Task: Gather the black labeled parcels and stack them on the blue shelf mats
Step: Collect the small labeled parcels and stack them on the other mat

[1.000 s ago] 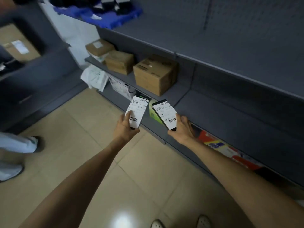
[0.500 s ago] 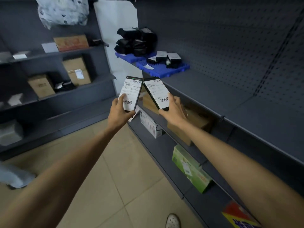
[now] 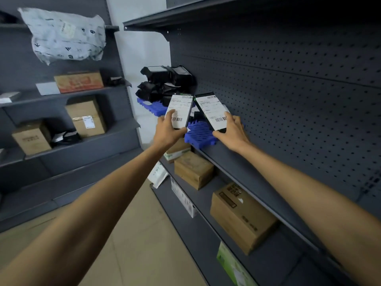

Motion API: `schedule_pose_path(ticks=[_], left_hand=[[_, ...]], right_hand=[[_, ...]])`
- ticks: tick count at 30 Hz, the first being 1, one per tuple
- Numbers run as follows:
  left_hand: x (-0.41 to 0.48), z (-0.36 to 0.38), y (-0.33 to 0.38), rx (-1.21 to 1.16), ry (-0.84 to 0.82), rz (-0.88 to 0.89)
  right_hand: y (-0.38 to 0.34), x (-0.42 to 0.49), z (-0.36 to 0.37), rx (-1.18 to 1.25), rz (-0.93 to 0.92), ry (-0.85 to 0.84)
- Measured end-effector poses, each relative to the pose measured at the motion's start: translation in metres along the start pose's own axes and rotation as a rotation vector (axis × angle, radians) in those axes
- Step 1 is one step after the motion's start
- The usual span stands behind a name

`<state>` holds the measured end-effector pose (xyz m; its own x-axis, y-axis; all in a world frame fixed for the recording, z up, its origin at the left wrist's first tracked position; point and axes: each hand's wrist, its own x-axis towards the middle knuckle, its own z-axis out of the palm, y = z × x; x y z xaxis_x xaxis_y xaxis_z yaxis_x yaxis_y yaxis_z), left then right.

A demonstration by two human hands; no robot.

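My left hand grips a flat black parcel with a white barcode label, held upright. My right hand grips a second black labeled parcel, tilted left so the two nearly touch at the top. Both are raised in front of the near blue shelf mat on the grey shelf. Behind them a far blue mat carries a pile of black parcels against the pegboard; part of the pile is hidden by the parcels I hold.
Below the mat shelf stand cardboard boxes and a green box. The left shelving holds brown boxes, a grey mailer bag and a dark parcel. Tiled floor lies between.
Over the last second my view swung up from the lower shelf, and both hands carried the parcels up and forward, close to the near blue mat.
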<state>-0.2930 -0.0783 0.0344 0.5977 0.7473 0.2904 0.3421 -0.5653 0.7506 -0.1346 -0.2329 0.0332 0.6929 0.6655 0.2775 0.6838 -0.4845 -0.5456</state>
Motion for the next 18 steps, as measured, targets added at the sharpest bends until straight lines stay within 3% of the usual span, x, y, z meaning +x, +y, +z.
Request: schedule_pose_path(ticks=[7,18], left_hand=[[0.121,0.035,-0.011,0.045,-0.073,0.039],[0.293,0.102,-0.048,0.06,-0.342,0.154]], right_hand=[[0.011,0.096,0.022,0.009,0.099,0.058],[0.038,0.211,0.072,-0.112,0.371,0.044]])
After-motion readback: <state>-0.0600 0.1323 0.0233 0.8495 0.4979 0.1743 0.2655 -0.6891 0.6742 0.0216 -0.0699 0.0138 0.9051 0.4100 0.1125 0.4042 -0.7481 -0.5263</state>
